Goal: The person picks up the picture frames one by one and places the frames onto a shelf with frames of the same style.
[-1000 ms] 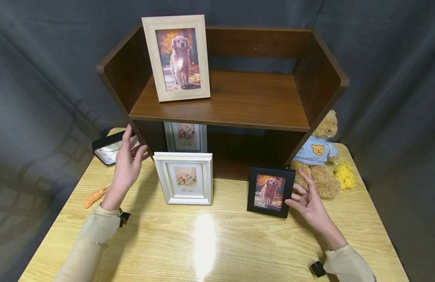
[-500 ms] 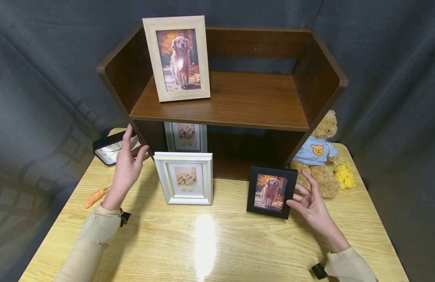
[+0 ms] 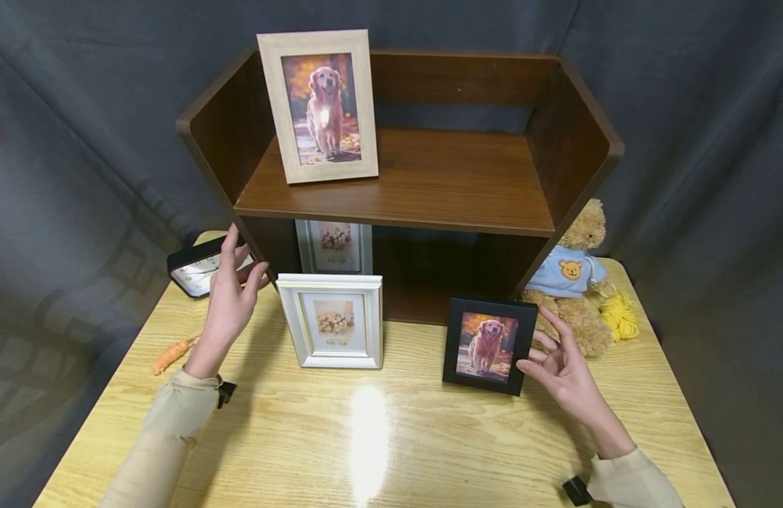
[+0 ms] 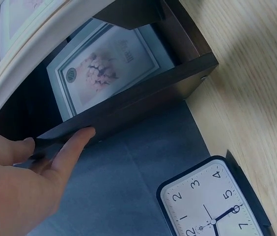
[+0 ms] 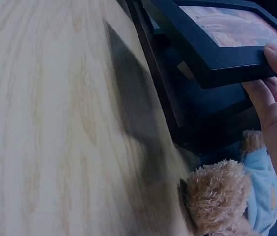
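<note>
My right hand (image 3: 559, 377) pinches the right edge of a small black picture frame (image 3: 453, 346) with a dog photo. In the right wrist view the black frame (image 5: 227, 61) is held above the table, thumb on its front and fingers behind. My left hand (image 3: 229, 300) grips the left side panel of a dark brown two-tier shelf (image 3: 455, 176). Thumb and fingers lie on opposite faces of that panel in the left wrist view. A white picture frame (image 3: 374, 353) stands before the shelf's left half. A grey frame (image 3: 366, 247) sits inside the lower tier, partly hidden.
On the top tier, at left, stands a cream frame (image 3: 371, 113). A black-rimmed clock (image 3: 191, 271) and an orange item (image 3: 171, 355) lie left of the shelf. To the right are a teddy bear (image 3: 566, 271) and yellow yarn (image 3: 618, 315). Dark curtains (image 3: 702, 141) surround the table.
The black frame and my right hand have shifted very slightly to the right and toward me. My left hand keeps its grip on the shelf, nearly still.
</note>
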`<action>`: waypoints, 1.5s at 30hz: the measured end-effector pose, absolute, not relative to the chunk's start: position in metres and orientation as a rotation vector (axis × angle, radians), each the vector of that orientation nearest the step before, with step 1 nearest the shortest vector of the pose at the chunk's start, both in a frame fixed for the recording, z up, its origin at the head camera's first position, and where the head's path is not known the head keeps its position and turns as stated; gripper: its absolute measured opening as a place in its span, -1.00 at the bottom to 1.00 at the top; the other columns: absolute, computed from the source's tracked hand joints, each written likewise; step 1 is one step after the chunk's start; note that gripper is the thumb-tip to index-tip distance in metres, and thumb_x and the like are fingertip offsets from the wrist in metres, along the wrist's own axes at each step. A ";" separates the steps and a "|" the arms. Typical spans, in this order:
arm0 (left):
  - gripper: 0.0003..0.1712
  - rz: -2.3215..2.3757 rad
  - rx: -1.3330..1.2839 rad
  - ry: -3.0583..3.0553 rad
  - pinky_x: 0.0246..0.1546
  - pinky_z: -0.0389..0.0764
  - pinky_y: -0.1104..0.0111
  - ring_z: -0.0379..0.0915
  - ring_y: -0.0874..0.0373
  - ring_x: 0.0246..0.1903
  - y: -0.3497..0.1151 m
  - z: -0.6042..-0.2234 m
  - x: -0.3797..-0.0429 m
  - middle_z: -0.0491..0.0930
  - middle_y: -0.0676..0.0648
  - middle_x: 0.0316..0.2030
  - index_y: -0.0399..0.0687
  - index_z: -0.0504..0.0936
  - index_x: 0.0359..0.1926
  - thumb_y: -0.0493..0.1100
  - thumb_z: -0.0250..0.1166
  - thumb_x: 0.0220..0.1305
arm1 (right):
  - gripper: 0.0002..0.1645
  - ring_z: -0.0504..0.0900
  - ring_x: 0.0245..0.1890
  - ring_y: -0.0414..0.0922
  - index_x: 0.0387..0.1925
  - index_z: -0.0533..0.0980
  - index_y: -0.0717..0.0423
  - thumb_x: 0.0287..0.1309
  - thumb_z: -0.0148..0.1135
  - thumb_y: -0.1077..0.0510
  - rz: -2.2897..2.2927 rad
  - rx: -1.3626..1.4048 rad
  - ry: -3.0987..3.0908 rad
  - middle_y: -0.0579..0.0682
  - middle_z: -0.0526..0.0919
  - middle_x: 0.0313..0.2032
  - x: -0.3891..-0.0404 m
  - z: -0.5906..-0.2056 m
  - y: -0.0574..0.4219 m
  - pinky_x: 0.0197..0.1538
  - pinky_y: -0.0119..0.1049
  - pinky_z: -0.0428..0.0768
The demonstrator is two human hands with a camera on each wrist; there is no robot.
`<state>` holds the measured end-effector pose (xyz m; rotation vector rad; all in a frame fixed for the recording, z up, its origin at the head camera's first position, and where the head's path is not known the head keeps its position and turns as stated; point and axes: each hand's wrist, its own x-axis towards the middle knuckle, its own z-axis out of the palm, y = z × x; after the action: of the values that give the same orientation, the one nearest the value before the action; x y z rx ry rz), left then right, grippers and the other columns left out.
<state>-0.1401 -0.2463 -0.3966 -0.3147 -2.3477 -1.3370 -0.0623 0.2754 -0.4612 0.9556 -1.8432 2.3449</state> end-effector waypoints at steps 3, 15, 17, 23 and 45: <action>-0.06 -1.326 -0.319 -2.349 -0.02 0.65 0.66 0.56 -0.58 0.12 -0.246 -0.396 -0.140 0.29 -0.52 0.48 -0.08 -0.08 0.73 -0.58 0.11 0.54 | 0.08 0.71 0.21 -0.07 0.72 -0.13 0.20 0.37 0.08 0.69 2.353 0.991 -1.827 0.06 0.57 0.34 -0.063 -0.459 0.274 0.15 -0.37 0.75; -0.07 -1.315 -0.317 -2.358 -0.03 0.77 0.22 0.53 -0.60 0.14 -0.247 -0.396 -0.141 0.29 -0.54 0.47 -0.11 -0.08 0.72 -0.58 0.12 0.53 | 0.07 0.70 0.22 -0.06 0.71 -0.14 0.22 0.37 0.11 0.67 2.338 1.004 -1.831 0.06 0.57 0.34 -0.063 -0.449 0.273 0.16 -0.37 0.74; -0.07 -1.311 -0.322 -2.359 -0.03 0.75 0.23 0.53 -0.60 0.14 -0.247 -0.397 -0.141 0.28 -0.54 0.47 -0.11 -0.08 0.72 -0.58 0.11 0.53 | 0.07 0.71 0.22 -0.06 0.71 -0.13 0.24 0.37 0.13 0.65 2.324 1.005 -1.839 0.07 0.57 0.33 -0.063 -0.447 0.272 0.15 -0.37 0.74; -0.06 -1.308 -0.323 -2.362 -0.01 0.70 0.32 0.53 -0.57 0.18 -0.247 -0.396 -0.142 0.29 -0.51 0.47 -0.07 -0.07 0.73 -0.56 0.13 0.54 | 0.05 0.70 0.21 -0.09 0.71 -0.09 0.22 0.40 0.23 0.55 2.293 1.001 -1.858 0.05 0.55 0.33 -0.062 -0.439 0.271 0.15 -0.39 0.74; -0.08 -1.346 -0.275 -2.382 -0.03 0.68 0.51 0.49 -0.59 0.21 -0.248 -0.396 -0.140 0.30 -0.54 0.47 -0.01 -0.09 0.74 -0.53 0.10 0.58 | 0.16 0.71 0.22 -0.04 0.72 -0.10 0.19 0.26 0.12 0.76 2.264 1.036 -1.879 0.10 0.57 0.36 -0.064 -0.408 0.260 0.15 -0.30 0.76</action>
<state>-0.1396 -0.2479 -0.3955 -0.2751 -2.3824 -1.3455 -0.0643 0.2599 -0.4081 1.0356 -1.8795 2.2639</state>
